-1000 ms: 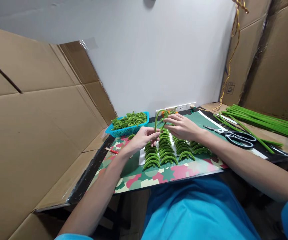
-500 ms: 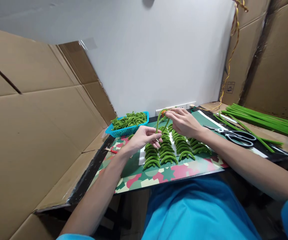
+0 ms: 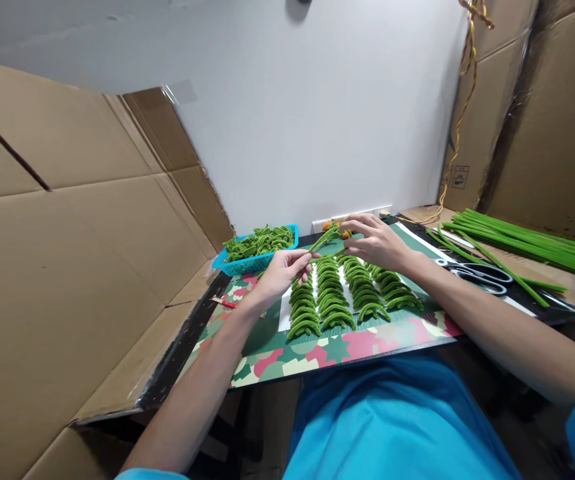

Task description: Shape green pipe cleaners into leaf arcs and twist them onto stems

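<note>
On the bench (image 3: 407, 337), above four rows of curved green pieces (image 3: 334, 293) laid on a patterned mat, a green stem (image 3: 323, 240) is held slanting, its long axis running from lower left near the person up to the far right, where an orange tip shows. Its lower end is pinched between thumb and fingers of the left hand (image 3: 284, 270), while the upper end is gripped by the curled fingers of the right hand (image 3: 374, 241), the farther of the two. A blue basket (image 3: 247, 263) is seen just left, scissors (image 3: 482, 275) to the right.
</note>
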`<action>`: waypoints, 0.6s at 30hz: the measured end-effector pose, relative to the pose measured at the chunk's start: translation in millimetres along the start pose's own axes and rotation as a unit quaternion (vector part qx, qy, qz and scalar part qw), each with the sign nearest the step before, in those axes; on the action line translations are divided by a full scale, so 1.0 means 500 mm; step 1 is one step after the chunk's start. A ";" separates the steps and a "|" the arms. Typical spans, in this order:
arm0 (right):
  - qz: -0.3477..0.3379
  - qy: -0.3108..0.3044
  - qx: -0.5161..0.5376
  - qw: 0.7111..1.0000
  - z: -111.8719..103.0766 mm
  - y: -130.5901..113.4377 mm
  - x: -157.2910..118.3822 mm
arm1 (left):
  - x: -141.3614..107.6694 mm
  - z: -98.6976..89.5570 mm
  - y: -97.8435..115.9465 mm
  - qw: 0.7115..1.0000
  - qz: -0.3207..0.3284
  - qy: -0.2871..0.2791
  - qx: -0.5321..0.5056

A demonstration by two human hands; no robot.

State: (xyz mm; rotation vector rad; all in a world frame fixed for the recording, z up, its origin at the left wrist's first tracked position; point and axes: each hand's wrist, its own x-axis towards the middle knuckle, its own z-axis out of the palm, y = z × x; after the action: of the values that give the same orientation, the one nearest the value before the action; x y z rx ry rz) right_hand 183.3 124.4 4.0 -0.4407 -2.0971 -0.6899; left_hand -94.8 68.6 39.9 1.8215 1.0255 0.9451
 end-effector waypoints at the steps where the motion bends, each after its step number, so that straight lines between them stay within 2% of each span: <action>1: 0.004 -0.001 0.012 1.000 0.000 -0.003 0.001 | 0.001 -0.001 -0.002 1.000 0.000 0.006 0.004; 7: -0.006 -0.036 0.087 0.996 0.009 -0.007 0.000 | 0.002 -0.005 -0.009 0.998 0.018 0.027 0.048; 12: -0.005 -0.055 0.079 0.995 0.019 -0.003 -0.004 | 0.000 -0.003 -0.003 0.996 0.040 0.017 0.080; 18: 0.013 -0.063 0.071 0.995 0.012 -0.005 -0.004 | -0.001 -0.001 -0.002 0.996 0.045 0.031 0.076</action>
State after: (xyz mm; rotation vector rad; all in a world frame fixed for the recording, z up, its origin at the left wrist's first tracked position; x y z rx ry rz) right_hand 179.3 125.9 -1.1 -0.4409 -2.2377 -0.5040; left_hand -95.9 68.4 39.2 1.9899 1.0864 1.0075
